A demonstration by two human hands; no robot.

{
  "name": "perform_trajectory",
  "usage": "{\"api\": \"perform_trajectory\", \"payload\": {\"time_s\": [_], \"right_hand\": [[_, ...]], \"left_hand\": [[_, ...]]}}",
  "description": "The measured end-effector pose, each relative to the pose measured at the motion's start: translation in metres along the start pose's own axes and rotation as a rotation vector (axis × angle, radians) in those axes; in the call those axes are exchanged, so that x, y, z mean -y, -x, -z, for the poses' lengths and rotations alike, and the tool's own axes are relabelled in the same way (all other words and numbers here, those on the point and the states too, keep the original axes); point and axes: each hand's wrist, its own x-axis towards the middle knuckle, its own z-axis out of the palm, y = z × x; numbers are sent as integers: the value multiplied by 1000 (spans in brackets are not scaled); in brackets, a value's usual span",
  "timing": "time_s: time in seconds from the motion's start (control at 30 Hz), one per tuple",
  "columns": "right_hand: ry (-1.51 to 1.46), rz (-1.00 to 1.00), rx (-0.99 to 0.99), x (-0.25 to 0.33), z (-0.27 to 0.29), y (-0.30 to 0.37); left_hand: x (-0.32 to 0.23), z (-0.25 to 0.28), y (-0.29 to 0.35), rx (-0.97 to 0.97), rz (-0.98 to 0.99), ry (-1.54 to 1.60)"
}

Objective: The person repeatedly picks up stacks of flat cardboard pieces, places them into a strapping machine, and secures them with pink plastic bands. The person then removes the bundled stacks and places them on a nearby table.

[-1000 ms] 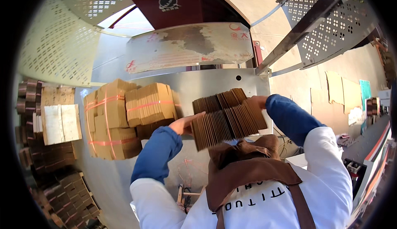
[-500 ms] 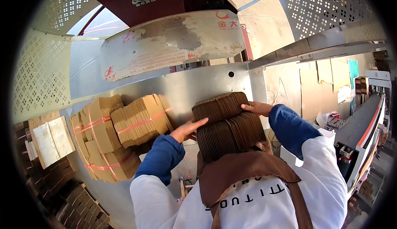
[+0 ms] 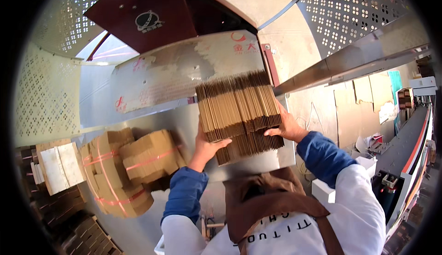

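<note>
A thick stack of folded brown cardboard pieces (image 3: 239, 103) stands on edge between my two hands, over the metal table (image 3: 276, 160). My left hand (image 3: 207, 144) presses on its left side, thumb lying along the near face. On the right side my right hand (image 3: 287, 123) grips it, thumb across the lower front. A lower row of the same cardboard (image 3: 251, 146) shows just below the thumbs; whether it is joined to the stack above I cannot tell. The far edges of the stack reach over the worn printed panel (image 3: 175, 64).
Cardboard bundles tied with pink strapping (image 3: 149, 156) lie to the left of my left arm. Beyond the panel rises a dark red machine housing (image 3: 156, 13). A metal rail (image 3: 350, 57) slants across the right, and a long grey machine bed (image 3: 405, 140) stands farther right.
Both hands have carried the cardboard stack forward, away from my apron and toward the panel. The stack has tipped, so its lighter faces now show. My view has shifted slightly.
</note>
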Motion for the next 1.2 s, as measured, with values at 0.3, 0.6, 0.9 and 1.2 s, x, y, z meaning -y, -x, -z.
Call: {"api": "perform_trajectory", "payload": {"time_s": [0.3, 0.6, 0.9, 1.2], "right_hand": [[-11, -475, -200, -66, -59, 43], [13, -555, -515, -42, -104, 54], [113, -475, -486, -70, -90, 5], [193, -382, -548, -85, -86, -22]], "left_hand": [[23, -66, -33, -217, -50, -349], [27, -85, -21, -335, 48, -94], [35, -64, -81, -327, -97, -260], [29, -52, -119, -289, -44, -227]]}}
